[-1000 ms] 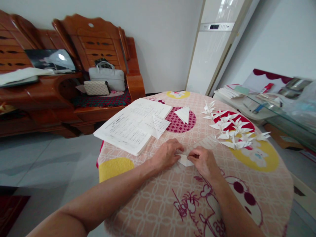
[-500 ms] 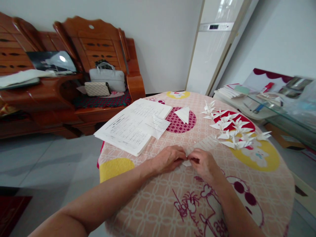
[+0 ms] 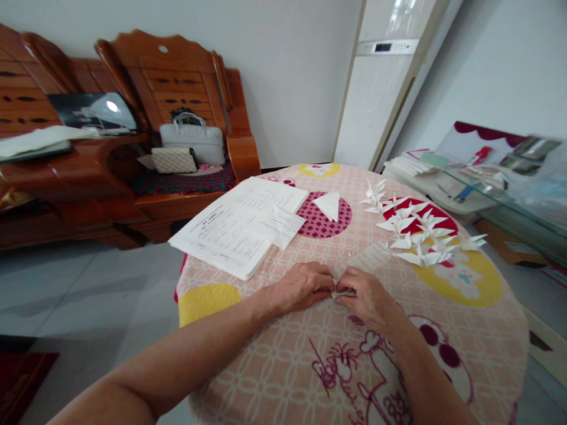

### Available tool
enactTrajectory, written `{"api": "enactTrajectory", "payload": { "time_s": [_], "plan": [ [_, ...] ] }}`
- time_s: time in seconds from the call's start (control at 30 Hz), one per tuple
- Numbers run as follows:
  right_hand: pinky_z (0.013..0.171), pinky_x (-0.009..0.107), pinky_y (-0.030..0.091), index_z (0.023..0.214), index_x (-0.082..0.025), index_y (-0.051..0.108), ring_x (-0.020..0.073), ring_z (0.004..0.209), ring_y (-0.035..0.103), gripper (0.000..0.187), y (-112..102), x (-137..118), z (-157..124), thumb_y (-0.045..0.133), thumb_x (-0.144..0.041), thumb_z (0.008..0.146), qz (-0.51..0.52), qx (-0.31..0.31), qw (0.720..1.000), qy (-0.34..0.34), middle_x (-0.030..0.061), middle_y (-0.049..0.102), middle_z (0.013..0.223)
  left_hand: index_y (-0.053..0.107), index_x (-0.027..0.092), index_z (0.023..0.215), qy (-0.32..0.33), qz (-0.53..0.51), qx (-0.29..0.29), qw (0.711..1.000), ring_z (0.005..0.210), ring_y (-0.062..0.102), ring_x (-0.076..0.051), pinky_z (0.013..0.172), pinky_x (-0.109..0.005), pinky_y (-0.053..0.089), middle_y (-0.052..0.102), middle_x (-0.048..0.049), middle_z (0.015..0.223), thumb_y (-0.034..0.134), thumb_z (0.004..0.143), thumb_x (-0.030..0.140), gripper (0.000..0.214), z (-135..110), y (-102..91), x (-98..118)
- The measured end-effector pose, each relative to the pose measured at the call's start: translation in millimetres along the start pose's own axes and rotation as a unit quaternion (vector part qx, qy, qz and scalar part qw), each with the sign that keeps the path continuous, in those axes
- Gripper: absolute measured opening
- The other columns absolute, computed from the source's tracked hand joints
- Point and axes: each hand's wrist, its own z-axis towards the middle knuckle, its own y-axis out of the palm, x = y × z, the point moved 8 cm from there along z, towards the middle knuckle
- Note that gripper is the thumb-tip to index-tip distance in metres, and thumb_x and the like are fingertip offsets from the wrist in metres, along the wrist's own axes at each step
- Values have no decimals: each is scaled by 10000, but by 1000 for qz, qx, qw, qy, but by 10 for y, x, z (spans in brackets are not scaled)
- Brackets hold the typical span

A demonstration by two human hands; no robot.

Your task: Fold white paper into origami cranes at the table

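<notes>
My left hand (image 3: 306,285) and my right hand (image 3: 365,296) meet over the table with their fingertips almost touching. Between them they pinch a small folded white paper (image 3: 335,291), and only a sliver of it shows. Fingers cover the rest, so its shape cannot be made out. Beyond my right hand, several folded paper cranes (image 3: 398,223) stand in a cluster. A folded white paper triangle (image 3: 328,205) lies farther back. To the left is an open stack of printed sheets (image 3: 225,224), with a loose folded sheet (image 3: 283,229) on its right edge.
A patterned pink cloth (image 3: 274,366) covers the round table. Wooden armchairs (image 3: 177,77) stand at the back left, one holding a grey handbag (image 3: 192,141). On the right is a glass shelf (image 3: 509,218) with clutter. A tall white air conditioner (image 3: 376,94) stands behind.
My right fingers have shifted slightly around the folded paper. The white flap that showed below my fingertips is now mostly covered. Everything else on the table stays in place.
</notes>
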Motion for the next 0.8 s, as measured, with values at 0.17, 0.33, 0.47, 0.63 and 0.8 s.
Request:
{"api": "enactTrajectory", "payload": {
  "time_s": [0.17,0.33,0.47,0.63,0.8],
  "plan": [
    [718,273,423,775,-170,674,171,788,579,84,-5,-16,0,698,-106,726,-22,1,1000,13,28,589,819,664,175,970,13,45,1,999,862,602,-146,724,-231,433,651,-48,937,543,910,258,159,-8,13,24],
    [733,267,418,778,-170,692,169,810,580,75,2,-73,-11,663,-103,759,-53,-2,999,-2,34,589,824,671,171,923,41,79,7,996,811,595,-134,686,-228,428,642,-51,898,494,934,253,195,-23,15,87],
    [728,265,409,719,-169,698,156,781,579,103,12,-90,-19,643,-133,797,-73,-10,997,-9,34,591,807,679,169,879,36,75,14,996,793,596,-138,679,-231,434,643,-56,872,471,941,254,232,-31,28,71],
    [695,251,410,699,-171,709,143,748,575,176,-20,-86,-24,597,-85,805,-34,-8,999,-12,34,604,780,694,161,831,-17,-10,29,999,833,606,-139,722,-222,442,655,-57,882,538,891,213,176,-17,14,-46],
    [640,245,402,707,-176,715,138,698,563,191,-52,-15,-19,575,-84,799,18,20,1000,-15,29,612,753,702,154,796,-92,-102,38,990,793,603,-130,709,-211,441,659,-34,850,603,812,154,100,20,-15,-173]
  ]
}}
